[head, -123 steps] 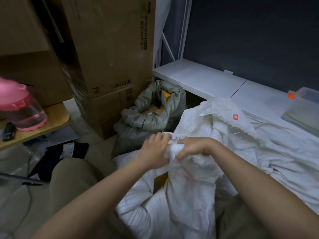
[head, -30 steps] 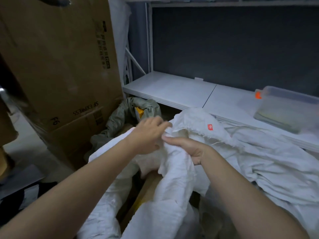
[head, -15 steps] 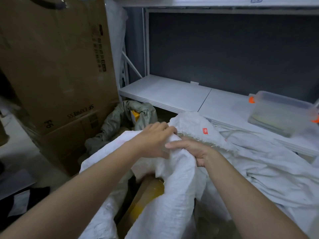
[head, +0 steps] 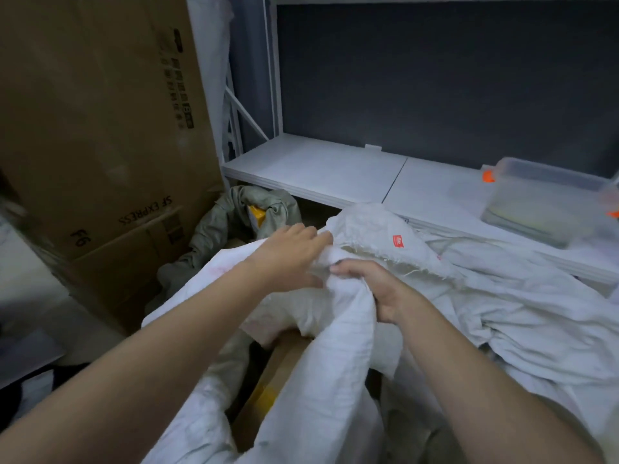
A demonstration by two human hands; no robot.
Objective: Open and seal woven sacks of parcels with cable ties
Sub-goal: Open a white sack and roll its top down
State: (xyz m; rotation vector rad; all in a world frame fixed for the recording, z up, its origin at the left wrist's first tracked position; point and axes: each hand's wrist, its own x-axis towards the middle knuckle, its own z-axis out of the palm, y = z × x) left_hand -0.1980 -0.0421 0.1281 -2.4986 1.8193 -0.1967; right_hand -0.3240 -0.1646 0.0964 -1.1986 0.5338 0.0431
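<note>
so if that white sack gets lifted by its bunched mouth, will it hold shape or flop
Likely floppy: the white sack creases and drapes where the right hand bunches it. Probably heavy below, since a cardboard parcel shows inside.

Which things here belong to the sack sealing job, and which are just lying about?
Job:
- white woven sack, its mouth bunched
- left hand resting on the bunch, right hand gripping it
- brown parcel inside the sack
- no cable tie visible

Lying about:
- grey-green sack
- cardboard boxes
- clear plastic tub on white shelf
- loose white sacks
</note>
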